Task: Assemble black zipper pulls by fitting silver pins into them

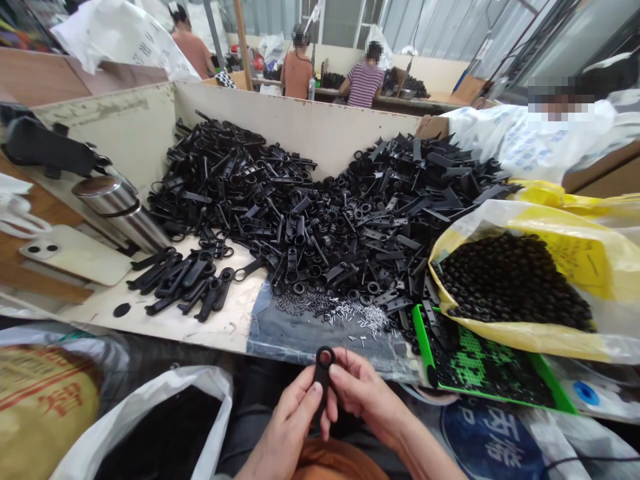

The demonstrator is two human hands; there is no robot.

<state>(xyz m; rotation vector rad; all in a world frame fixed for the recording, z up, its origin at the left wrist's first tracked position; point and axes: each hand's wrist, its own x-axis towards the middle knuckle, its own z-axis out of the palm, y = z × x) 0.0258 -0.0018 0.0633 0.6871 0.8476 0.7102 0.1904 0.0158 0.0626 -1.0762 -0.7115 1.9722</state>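
Note:
Between both hands, over my lap, is a black plastic handle part with a ring at its top [323, 390]. My left hand [295, 407] grips its lower shaft, thumb on the front face. My right hand [357, 383] pinches it close to the ring; a thin dark piece shows by those fingertips, too small to name. Just beyond, on the bench edge, lie small silver pins [367, 318] and little dark springs or screws [303, 301]. A group of similar black handle parts [187, 280] lies on the bench to the left.
A large heap of black parts [280, 200] fills the bench. At right are a yellow-white bag of black rings [515, 280] and a green tray [555, 387]. A steel flask [123, 210] and a phone [75, 253] are left; an open white sack [215, 413] stands below. Several people sit beyond.

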